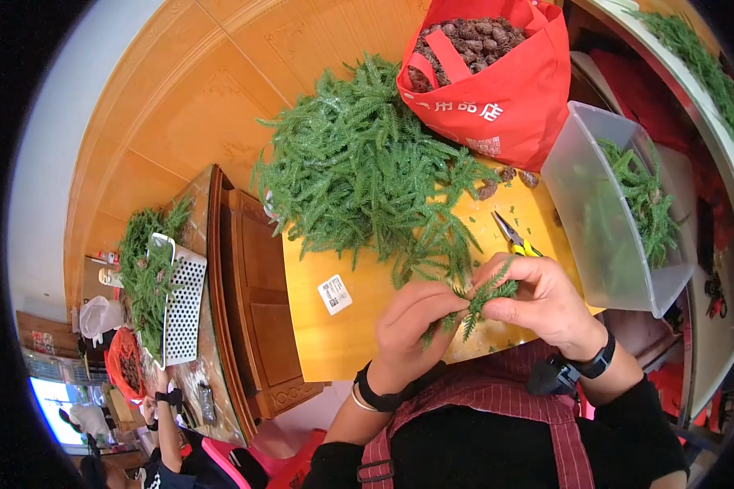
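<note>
The left hand (412, 326) is curled, its fingers and thumb pinched on the lower end of a small green sprig (475, 303). The right hand (538, 297) grips the same sprig from the other side, fingers bent over its upper fronds, so the sprig sits between the two hands just above the near edge of the yellow worktop (342, 330). Both wrists wear dark bands.

Just beyond the right hand lie yellow-handled pliers (515, 238) on the worktop. Further out, a big heap of green fronds (367, 175) covers the middle of the worktop. A red bag (506, 102) filled with brown cones stands behind it, a few loose cones beside its base. To the right stands a clear plastic tub (603, 212) holding more greenery. A small white label (334, 294) lies left of the hands.
</note>
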A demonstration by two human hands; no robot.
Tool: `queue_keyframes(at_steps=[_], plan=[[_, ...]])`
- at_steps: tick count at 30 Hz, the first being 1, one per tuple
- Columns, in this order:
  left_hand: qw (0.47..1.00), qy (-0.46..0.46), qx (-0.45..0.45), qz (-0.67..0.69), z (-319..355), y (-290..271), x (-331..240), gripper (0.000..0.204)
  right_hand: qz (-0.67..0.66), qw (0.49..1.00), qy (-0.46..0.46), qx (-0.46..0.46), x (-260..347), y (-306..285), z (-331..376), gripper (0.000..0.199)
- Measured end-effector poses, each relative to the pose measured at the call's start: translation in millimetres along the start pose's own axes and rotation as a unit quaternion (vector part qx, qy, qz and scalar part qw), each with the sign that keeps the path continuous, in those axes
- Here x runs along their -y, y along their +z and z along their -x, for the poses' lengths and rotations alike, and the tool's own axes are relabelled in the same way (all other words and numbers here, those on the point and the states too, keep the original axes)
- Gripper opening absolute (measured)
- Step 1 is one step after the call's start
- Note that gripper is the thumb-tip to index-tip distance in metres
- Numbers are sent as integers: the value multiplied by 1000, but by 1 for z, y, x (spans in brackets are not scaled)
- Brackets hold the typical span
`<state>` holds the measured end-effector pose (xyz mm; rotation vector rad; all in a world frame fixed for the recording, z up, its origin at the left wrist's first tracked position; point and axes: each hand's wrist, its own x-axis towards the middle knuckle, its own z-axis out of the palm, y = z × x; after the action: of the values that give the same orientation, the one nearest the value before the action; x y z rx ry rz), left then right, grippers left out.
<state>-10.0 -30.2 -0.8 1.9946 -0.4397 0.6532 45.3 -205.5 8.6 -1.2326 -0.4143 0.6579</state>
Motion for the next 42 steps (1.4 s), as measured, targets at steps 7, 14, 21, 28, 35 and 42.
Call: queue_keyframes(at_steps=[7, 14, 21, 28, 35, 42], plan=[[996, -41, -67, 38, -3, 12, -1, 9, 138, 979, -129, -76, 1, 9, -1, 10], [961, -195, -86, 175, -2, 20, -9, 6, 300, 897, -283, -158, -8, 10, -8, 13], [837, -380, -53, 390, -5, 18, -10, 8, 481, 760, -404, -167, 3, 5, -13, 15], [889, -306, -15, 339, -9, 14, -11, 17, 446, 790, -390, -159, 0, -4, -14, 18], [992, -83, -50, 78, -12, -1, 5, 16, 336, 896, -224, -183, 0, -26, -10, 47], [988, 143, 4, -66, -23, -11, 9, 31, 654, 730, 63, -189, -64, -77, -7, 47]])
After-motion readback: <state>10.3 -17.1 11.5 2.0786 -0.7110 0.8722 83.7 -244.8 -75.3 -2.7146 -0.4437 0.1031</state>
